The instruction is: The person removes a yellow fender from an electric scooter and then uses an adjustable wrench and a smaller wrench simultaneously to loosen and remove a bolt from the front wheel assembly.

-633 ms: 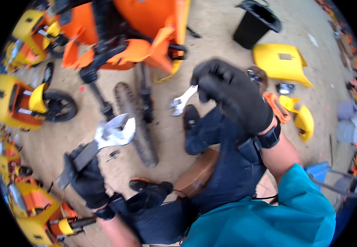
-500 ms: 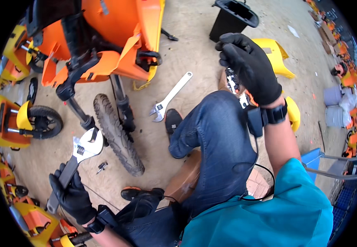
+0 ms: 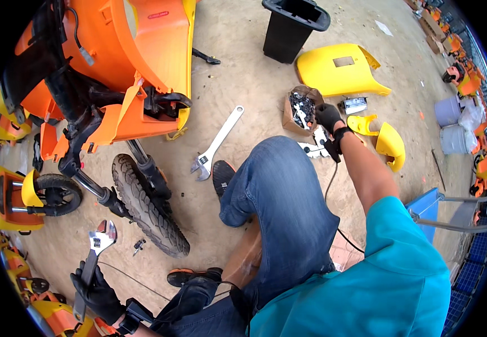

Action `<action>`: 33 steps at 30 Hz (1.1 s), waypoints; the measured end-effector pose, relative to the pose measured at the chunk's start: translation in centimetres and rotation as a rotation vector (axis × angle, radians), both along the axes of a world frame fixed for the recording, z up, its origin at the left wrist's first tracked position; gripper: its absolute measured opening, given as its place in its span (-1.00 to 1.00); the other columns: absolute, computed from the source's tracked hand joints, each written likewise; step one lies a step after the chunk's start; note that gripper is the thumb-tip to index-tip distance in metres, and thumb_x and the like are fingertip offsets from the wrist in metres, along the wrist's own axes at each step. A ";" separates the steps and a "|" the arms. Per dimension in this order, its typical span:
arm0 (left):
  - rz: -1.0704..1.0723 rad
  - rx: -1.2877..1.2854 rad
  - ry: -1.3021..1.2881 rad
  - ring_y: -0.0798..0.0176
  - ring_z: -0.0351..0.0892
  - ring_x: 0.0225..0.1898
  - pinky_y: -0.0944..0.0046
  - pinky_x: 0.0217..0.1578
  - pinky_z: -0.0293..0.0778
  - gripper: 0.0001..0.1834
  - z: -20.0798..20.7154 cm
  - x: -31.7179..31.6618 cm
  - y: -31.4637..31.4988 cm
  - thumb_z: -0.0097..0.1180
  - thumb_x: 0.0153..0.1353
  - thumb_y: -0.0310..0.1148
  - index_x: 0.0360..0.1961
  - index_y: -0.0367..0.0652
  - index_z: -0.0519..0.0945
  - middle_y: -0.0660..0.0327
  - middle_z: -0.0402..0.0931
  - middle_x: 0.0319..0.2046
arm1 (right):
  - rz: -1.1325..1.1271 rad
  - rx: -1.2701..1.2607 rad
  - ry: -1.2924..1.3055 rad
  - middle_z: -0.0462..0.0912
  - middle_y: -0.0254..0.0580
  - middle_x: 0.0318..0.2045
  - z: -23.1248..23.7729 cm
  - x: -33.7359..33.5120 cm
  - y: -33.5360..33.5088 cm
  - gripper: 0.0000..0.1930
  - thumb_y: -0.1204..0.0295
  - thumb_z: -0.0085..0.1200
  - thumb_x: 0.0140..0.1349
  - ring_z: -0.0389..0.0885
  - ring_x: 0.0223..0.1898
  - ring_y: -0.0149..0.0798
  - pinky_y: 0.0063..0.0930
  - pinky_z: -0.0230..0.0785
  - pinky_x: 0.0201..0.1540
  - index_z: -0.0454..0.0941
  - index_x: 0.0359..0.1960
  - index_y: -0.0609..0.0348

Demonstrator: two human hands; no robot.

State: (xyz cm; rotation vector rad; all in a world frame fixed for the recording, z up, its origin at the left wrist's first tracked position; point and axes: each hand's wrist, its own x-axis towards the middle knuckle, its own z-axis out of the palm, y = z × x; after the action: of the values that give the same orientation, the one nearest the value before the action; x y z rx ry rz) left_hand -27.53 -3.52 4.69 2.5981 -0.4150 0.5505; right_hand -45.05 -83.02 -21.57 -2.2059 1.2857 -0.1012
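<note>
wrench [image 3: 90, 264] in your left hand [image 3: 98, 294], fingers clamped round it. right hand [image 3: 329, 117] is at the right edge of the box [image 3: 292, 120], fingers apart or together, can't tell.

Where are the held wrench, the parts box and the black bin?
Held wrench [image 3: 89, 268]: head view, dark handle.
Parts box [image 3: 290, 120]: head view, brown outer wall.
Black bin [image 3: 284, 37]: head view, side wall.

Wide fisheye on wearer's head, facing down; bent knee [image 3: 285, 168] near, floor [image 3: 232, 78] farther below
</note>
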 end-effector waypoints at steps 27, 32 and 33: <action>0.299 -0.112 0.417 0.11 0.50 0.08 0.21 0.13 0.37 -0.39 -3.7 -7.0 5.7 0.20 0.17 -0.51 0.22 -0.33 0.25 -0.01 0.50 0.04 | 0.369 -0.464 0.745 0.02 0.00 0.40 -15.7 4.7 -0.5 -0.43 0.38 -0.42 0.34 -0.05 0.43 -0.07 -0.25 -0.17 0.43 -0.03 0.40 0.19; 0.180 0.327 0.258 0.06 0.53 0.05 0.18 0.12 0.38 -0.38 -2.7 -5.6 2.9 0.26 0.12 -0.50 0.18 -0.35 0.28 -0.04 0.55 -0.03 | 0.093 -0.130 0.311 0.51 0.13 0.06 -8.9 4.6 0.9 -0.51 0.12 -0.15 0.24 0.46 0.10 0.16 -0.11 0.27 0.17 0.41 0.18 -0.04; 0.121 0.374 0.234 0.09 0.53 0.04 0.20 0.10 0.39 -0.35 -2.9 -5.1 3.5 0.26 0.11 -0.54 0.21 -0.34 0.26 -0.02 0.53 -0.01 | 0.106 -0.105 0.303 0.53 0.11 0.05 -7.7 4.6 0.6 -0.52 0.09 -0.14 0.24 0.46 0.10 0.15 -0.12 0.26 0.18 0.43 0.15 -0.02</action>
State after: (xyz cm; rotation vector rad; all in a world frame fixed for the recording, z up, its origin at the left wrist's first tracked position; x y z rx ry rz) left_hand -32.62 -0.05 1.82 3.0186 -0.3071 0.2152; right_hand -40.41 -82.46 -29.22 -2.4445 1.3424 0.2195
